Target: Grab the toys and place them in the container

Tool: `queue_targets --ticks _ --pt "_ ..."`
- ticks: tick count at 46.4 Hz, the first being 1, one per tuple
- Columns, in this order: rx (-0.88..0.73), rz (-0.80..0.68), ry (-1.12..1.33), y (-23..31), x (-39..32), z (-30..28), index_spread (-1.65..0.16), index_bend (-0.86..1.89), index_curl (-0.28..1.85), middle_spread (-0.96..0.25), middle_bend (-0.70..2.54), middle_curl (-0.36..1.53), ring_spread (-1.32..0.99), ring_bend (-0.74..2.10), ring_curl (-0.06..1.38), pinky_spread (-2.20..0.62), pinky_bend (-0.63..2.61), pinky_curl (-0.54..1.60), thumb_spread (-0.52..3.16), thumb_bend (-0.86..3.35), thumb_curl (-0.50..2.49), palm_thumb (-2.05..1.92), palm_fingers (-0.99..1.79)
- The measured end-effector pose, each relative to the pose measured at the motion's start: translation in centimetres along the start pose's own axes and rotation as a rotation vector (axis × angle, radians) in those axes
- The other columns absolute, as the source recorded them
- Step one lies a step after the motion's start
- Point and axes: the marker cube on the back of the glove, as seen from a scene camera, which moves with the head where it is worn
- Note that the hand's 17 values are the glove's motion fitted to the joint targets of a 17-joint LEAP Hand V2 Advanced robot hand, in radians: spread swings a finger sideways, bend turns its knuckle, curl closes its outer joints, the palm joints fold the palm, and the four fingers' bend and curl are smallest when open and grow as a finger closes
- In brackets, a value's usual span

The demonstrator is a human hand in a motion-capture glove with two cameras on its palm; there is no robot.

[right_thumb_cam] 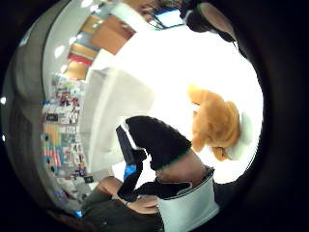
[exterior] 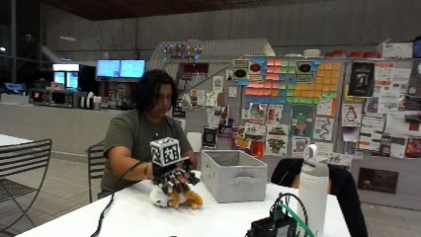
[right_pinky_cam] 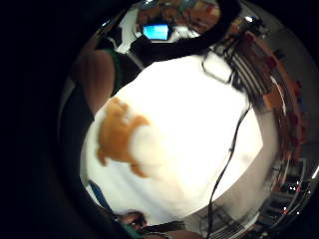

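Your orange-brown and white plush toy animal [exterior: 176,198] sits on the white table [exterior: 197,219], just beside the grey fabric box container [exterior: 233,175] and nearer you than it. The toy looks soft and furry: a tan body with stubby limbs and a white patch along one side, which shows plainly in both palm views [right_pinky_cam: 119,137] [right_thumb_cam: 217,123]. From the outside camera its orange feet point toward the table's near edge, and a pale, rounded part shows on the side away from the container.

Your black-gloved right hand [exterior: 172,177] is directly above the toy, fingers [exterior: 178,186] pointing down and spread, their tips at or just over the toy's top; whether they touch it you cannot tell from here. Nothing is gripped, and the toy lies on the table. In the thumb-side view the gloved thumb [right_thumb_cam: 157,140] is apart from the toy, with bright table between them.

A white insulated bottle [exterior: 314,190] stands on the table well apart from the toy, past the container
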Motion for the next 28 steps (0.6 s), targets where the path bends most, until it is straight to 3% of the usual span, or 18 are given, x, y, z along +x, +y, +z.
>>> queue_targets --ticks 6,16,18,21,28 --pt "0.033 -0.015 0.136 1.0 0.9 5.6 -0.37 0.17 0.57 -0.11 0.5 0.44 -0.23 0.9 0.37 -0.01 1.1 0.41 1.1 -0.1 0.19 -0.14 -0.02" --pt "0.241 -0.152 0.406 3.5 -0.7 7.3 -0.37 0.09 0.42 -0.12 0.55 0.44 -0.25 1.02 0.37 -0.05 1.18 0.4 0.97 -0.11 0.18 -0.15 0.18" --pt "0.312 -0.155 0.415 4.4 -1.1 7.4 -0.36 0.05 0.39 -0.14 0.64 0.46 -0.26 1.11 0.38 -0.11 1.18 0.39 0.96 -0.11 0.18 -0.15 0.34" --pt "0.392 -0.153 0.398 4.9 -1.2 7.2 -0.35 0.07 0.34 -0.21 0.88 0.52 -0.3 1.23 0.39 -0.25 1.17 0.36 1.11 -0.02 0.19 -0.02 0.84" --pt "0.439 -0.141 0.277 4.3 -0.1 5.2 -0.35 0.18 0.39 -0.26 1.09 0.61 -0.31 1.38 0.47 -0.33 1.17 0.41 1.34 0.11 0.26 0.17 1.19"
